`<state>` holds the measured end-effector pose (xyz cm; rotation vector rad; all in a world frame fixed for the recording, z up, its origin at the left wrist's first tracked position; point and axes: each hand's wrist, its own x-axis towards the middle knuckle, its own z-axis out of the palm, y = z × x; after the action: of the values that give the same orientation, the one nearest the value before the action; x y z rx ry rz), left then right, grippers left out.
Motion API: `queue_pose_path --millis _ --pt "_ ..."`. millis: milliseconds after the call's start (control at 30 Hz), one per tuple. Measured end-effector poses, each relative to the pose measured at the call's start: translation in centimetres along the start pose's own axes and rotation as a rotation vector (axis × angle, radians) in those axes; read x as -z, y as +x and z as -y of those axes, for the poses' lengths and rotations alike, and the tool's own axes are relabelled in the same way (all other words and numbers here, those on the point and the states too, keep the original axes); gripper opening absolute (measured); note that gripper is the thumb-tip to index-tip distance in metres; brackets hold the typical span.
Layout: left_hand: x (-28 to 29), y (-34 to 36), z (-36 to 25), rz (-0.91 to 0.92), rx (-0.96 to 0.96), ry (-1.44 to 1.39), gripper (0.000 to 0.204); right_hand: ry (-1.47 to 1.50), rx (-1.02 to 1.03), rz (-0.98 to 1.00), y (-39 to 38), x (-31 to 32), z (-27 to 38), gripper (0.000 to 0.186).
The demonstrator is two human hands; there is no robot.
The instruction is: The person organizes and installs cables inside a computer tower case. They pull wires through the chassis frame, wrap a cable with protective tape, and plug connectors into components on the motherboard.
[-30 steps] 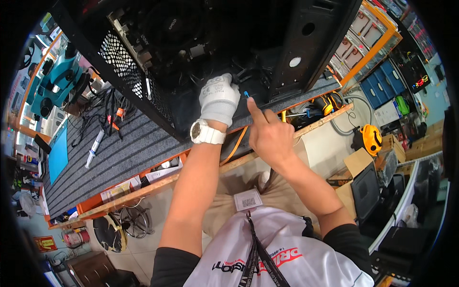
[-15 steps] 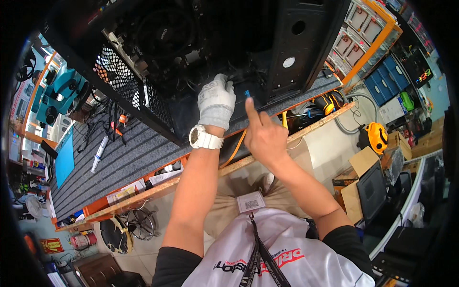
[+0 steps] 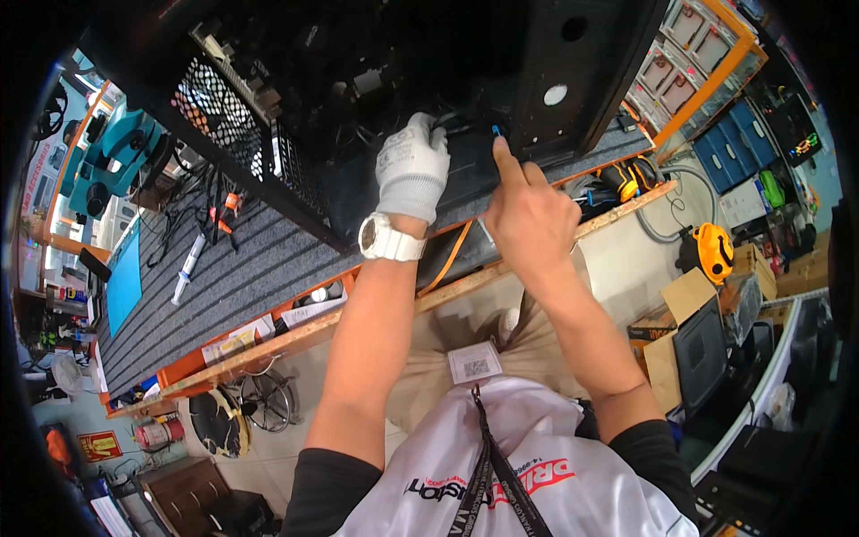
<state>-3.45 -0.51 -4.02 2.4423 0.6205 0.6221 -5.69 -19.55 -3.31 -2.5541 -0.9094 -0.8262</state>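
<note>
An open black computer case (image 3: pixel 546 63) with a perforated panel, a fan and dark cables fills the upper middle, its interior mostly in shadow. My left hand (image 3: pixel 412 170), in a white knit glove, reaches into its lower part with fingers curled among the cables; what they grip is hidden. A white watch is on that wrist. My bare right hand (image 3: pixel 535 215) is to its right at the case's lower edge, index finger stretched forward, the others bent. A small blue item (image 3: pixel 496 131) is at that fingertip, apparently pinched, though my thumb is hidden.
The ribbed grey bench mat (image 3: pixel 224 286) holds a syringe (image 3: pixel 188 268), tangled cables, teal equipment (image 3: pixel 116 152) and a blue sheet (image 3: pixel 123 286). Tools lie in a tray below its right edge. A yellow vacuum (image 3: pixel 711 251), cardboard boxes and a stool occupy the floor.
My right hand has moved forward and to the right, farther into the case, the blue item moving with its fingertip. My left hand stays at about the same spot inside.
</note>
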Motion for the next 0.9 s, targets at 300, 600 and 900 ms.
queue_pose_path --millis 300,600,900 --pt "0.4 -0.4 0.2 -0.017 0.007 -0.007 0.031 -0.024 0.043 0.112 -1.5 3.1 -0.5 0.063" --pt "0.2 -0.5 -0.3 -0.014 0.002 0.056 0.034 0.06 -0.072 0.084 -1.5 -0.9 0.0 0.059" --pt "-0.1 -0.6 -0.5 -0.018 0.009 0.064 0.033 -0.079 0.029 0.155 -0.4 -0.3 -0.7 0.053"
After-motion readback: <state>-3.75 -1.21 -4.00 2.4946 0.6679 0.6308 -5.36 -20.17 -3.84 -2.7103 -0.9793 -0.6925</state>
